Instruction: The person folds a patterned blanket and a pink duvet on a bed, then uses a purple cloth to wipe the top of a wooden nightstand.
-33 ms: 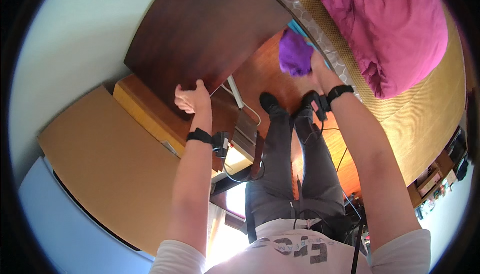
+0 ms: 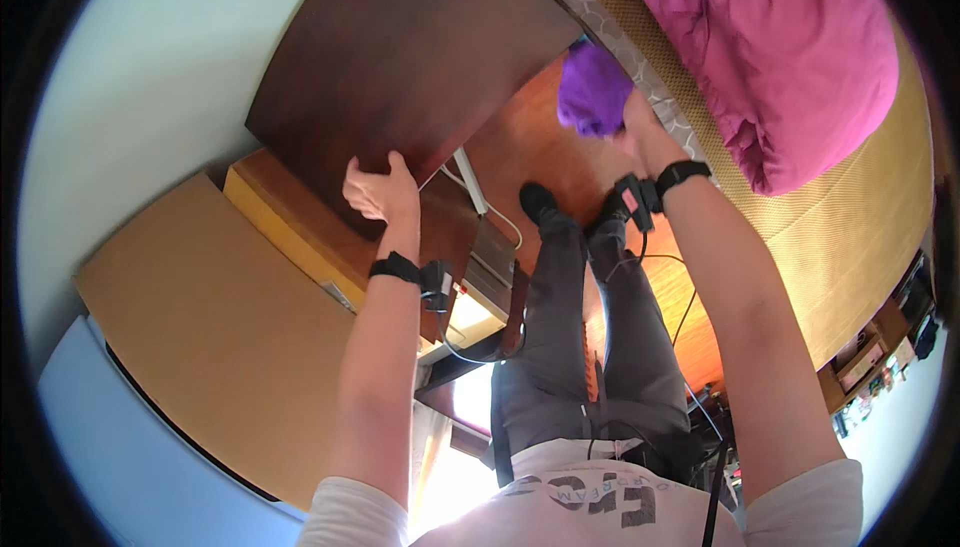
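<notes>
A bunched purple cloth (image 2: 592, 92) hangs from my right hand (image 2: 640, 125), whose fingers are closed round it and partly hidden by it. The cloth is over the gap between the bed's side and a dark brown wooden tabletop (image 2: 410, 57). My left hand (image 2: 385, 190) is at the tabletop's near edge, thumb apart and fingers loosely bent, with nothing in it. Whether it rests on the wood or hovers just above, I cannot tell.
On the right is a bed with a woven tan mat (image 2: 840, 237) and a pink quilt (image 2: 770, 57). A brown board (image 2: 210, 317) and a wooden drawer unit (image 2: 290, 217) stand at the left. A white power strip (image 2: 469, 182) with a cable lies near my feet.
My right hand and the purple cloth have shifted slightly away from me. My left hand has moved a little to the left and away.
</notes>
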A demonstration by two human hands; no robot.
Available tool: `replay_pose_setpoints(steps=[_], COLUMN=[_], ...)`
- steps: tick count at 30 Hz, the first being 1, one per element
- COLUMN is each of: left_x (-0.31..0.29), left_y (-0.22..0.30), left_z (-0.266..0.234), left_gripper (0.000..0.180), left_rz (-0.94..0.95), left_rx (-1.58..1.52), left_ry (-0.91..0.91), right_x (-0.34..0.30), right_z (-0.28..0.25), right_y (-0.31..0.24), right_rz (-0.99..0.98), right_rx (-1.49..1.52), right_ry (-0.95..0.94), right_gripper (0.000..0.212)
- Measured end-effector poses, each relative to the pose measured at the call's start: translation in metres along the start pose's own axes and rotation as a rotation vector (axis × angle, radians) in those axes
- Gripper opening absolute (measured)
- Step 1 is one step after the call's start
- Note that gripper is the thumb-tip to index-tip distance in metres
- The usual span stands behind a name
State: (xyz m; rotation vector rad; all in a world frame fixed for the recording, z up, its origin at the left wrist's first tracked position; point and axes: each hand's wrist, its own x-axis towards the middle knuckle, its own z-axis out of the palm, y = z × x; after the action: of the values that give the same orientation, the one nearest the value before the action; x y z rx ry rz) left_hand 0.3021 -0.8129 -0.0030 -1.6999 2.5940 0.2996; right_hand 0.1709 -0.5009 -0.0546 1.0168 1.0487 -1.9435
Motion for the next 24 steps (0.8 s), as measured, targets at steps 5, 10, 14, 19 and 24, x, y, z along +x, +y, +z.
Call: replay_pose_setpoints(steps=[5,10,14,19,24], left_x=[0.045,0.062,0.062,0.065,0.083], left_y=[-0.003,0.014,0.024,0.016,0.004], left_z=[0.033,0.053,0.050,0.052,0.045], left_gripper=[0.060,0.061,0.060,0.058,0.063], left_rz=[0.585,0.685,0.679,0.763,0.926], left_rx=[-0.016,0.057,0.068,0.178,0.151], left_ry=[0.041,0.092,0.086,0.136,0.094], right_x=[0.029,0.029,0.046,0.010,-0.026], right_z=[0.050,0.081,0.083,0.111,0.140], right_y=[-0.027,-0.010,0.052,0.124,0.187], right_rz=[-0.116,-0.143,-0.292,-0.300,-0.053], right_rx=[0.211,0.358,0.186,0.108,-0.097], right_ry=[-0.202,0.030,0.152,0.058,-0.007], right_gripper=[0.039,0.028,0.038,0.052,0.047])
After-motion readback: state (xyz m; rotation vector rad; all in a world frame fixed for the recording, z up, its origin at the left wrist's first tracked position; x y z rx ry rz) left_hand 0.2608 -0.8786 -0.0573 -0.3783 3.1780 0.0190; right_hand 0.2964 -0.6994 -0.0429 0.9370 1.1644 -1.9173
